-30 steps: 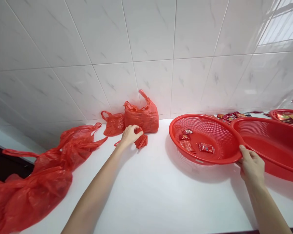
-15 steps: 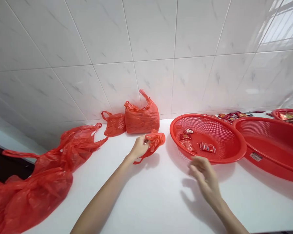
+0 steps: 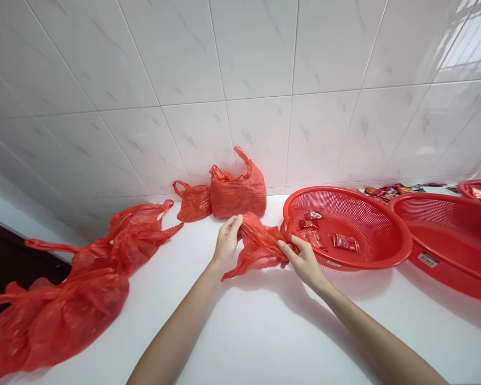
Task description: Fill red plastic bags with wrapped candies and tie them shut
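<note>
A thin red plastic bag (image 3: 260, 243) is stretched between my two hands above the white table. My left hand (image 3: 227, 239) pinches its left end. At the other end my right hand (image 3: 302, 258) has its fingers closed on the bag, just in front of the near rim of a red perforated basket (image 3: 369, 224). Several small red packets lie in that basket, one of them a flat red packet (image 3: 346, 243). Behind my hands, a full red bag (image 3: 238, 192) stands against the tiled wall beside a smaller red bag (image 3: 194, 203).
Several red bags (image 3: 76, 315) are heaped along the table's left side. A second red basket (image 3: 457, 240) stands at the right, with another red basket (image 3: 479, 188) behind it. Loose wrapped packets (image 3: 388, 191) lie along the wall behind the baskets.
My right hand has moved left and taken hold of the bag, which was crumpled in my left hand alone and is now spread out. The view has shifted slightly.
</note>
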Available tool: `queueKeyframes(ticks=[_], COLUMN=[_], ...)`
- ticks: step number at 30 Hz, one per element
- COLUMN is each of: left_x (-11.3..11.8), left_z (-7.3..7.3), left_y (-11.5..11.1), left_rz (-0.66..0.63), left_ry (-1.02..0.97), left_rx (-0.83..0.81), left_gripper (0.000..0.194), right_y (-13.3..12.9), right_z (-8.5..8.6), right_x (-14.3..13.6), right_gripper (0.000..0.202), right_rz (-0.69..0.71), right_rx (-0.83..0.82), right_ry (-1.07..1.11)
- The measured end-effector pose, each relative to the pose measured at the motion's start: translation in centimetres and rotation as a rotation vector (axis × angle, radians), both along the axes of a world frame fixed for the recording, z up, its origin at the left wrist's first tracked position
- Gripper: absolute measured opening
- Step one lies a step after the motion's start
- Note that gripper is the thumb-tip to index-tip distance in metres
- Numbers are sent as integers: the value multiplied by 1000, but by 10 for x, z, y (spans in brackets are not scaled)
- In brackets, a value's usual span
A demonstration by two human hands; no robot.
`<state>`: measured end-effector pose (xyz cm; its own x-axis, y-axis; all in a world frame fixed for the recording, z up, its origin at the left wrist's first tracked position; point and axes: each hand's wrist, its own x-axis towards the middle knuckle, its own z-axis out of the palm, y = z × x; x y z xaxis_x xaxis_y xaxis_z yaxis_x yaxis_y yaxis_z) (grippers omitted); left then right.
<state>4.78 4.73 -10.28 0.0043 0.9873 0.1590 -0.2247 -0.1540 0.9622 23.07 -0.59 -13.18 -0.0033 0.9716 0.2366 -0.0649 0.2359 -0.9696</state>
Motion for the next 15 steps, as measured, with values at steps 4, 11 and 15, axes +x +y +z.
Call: queueKeyframes(ticks=[4,11,15], left_x=[-10,-33,-52], left_z=[13,31,30], left_y=[9,19,28], left_rz=[106,217,337], left_ry=[-154,-243,-258], left_rx=[41,-31,-41], left_gripper=[39,36,38], right_y=[-3,4,0], right_z=[-1,-4,2], right_x=[-1,-3,-2], right_gripper=[54,52,42], right_rz=[57,65,104], right_rx=[-108,-142,-135], right_ry=[23,291,408])
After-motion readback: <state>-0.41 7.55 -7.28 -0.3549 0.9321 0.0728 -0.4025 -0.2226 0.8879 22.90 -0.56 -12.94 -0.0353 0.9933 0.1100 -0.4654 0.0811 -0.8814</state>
